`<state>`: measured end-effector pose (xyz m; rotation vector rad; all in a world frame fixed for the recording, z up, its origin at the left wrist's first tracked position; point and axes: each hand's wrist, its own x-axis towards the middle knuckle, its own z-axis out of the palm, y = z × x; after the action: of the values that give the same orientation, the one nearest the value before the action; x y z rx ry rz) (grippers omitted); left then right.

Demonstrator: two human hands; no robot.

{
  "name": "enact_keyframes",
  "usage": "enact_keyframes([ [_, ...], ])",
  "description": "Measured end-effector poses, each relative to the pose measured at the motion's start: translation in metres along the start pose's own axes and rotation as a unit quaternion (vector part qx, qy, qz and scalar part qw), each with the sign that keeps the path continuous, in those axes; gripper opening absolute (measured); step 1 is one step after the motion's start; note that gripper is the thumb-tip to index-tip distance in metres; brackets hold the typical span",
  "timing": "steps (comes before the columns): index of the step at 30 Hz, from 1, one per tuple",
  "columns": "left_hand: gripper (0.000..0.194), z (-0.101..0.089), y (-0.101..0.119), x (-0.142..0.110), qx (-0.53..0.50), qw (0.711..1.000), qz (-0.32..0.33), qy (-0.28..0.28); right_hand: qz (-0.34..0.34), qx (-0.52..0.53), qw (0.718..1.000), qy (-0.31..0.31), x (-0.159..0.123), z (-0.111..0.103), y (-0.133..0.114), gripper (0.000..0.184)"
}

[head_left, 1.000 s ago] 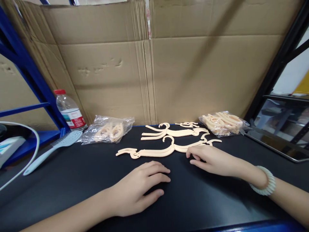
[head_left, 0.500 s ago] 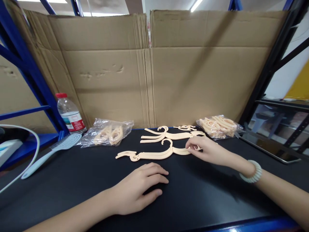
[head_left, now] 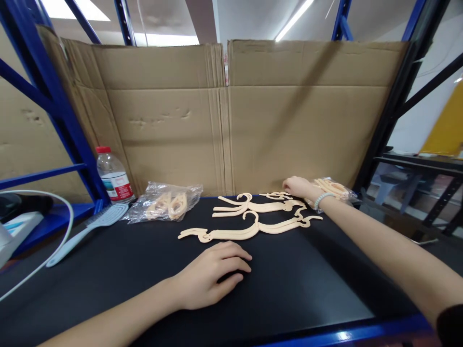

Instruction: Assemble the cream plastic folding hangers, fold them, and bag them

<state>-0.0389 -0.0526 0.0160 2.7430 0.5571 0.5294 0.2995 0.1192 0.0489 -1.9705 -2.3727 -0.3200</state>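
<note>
My left hand [head_left: 220, 270] lies on the black tabletop, palm down with fingers apart, holding nothing. Just beyond it is a cream plastic folding hanger [head_left: 231, 234], unfolded, with its hook pointing away and small curved pieces at both ends. A second cream hanger [head_left: 265, 207] lies behind that one, its left arm parts spread. My right hand [head_left: 299, 186] reaches to the back of the table, beside some small cream pieces [head_left: 277, 195] and a clear bag of hanger parts [head_left: 336, 189]. Its fingers bend downward and their tips are mostly hidden, so any hold is unclear.
Another clear bag with cream parts [head_left: 170, 205] lies at the back left. Near it are a pale blue hairbrush [head_left: 108, 215], a red-capped bottle [head_left: 115, 180] and a white cable [head_left: 68, 212]. Tall cardboard [head_left: 173, 120] walls off the back between blue posts.
My right hand has left the near hanger's right end, which now shows fully, and moved back to the rear pieces. My left hand stays put. The view has tilted up.
</note>
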Motion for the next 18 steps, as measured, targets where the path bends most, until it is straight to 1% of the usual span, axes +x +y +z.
enact_keyframes([
  [2,0.024,0.0,0.0,0.0,0.002,1.0,0.006,0.01,0.015,-0.012,1.0,-0.024,0.009,0.009,-0.003,0.027],
  [4,0.023,0.0,0.0,-0.001,0.004,1.0,0.009,0.016,0.028,-0.02,0.999,-0.038,0.015,0.018,-0.006,0.029],
  [9,0.023,0.002,-0.002,-0.002,0.008,1.0,0.008,0.017,0.047,-0.022,0.998,-0.044,0.02,0.029,-0.012,0.031],
  [13,0.023,0.002,-0.001,-0.001,0.0,1.0,0.008,0.022,0.045,0.002,0.999,-0.014,0.017,0.025,-0.014,0.028],
  [18,0.025,0.001,0.002,0.0,-0.042,0.999,-0.008,0.03,0.017,0.062,0.996,0.066,0.0,0.009,-0.018,0.02],
])
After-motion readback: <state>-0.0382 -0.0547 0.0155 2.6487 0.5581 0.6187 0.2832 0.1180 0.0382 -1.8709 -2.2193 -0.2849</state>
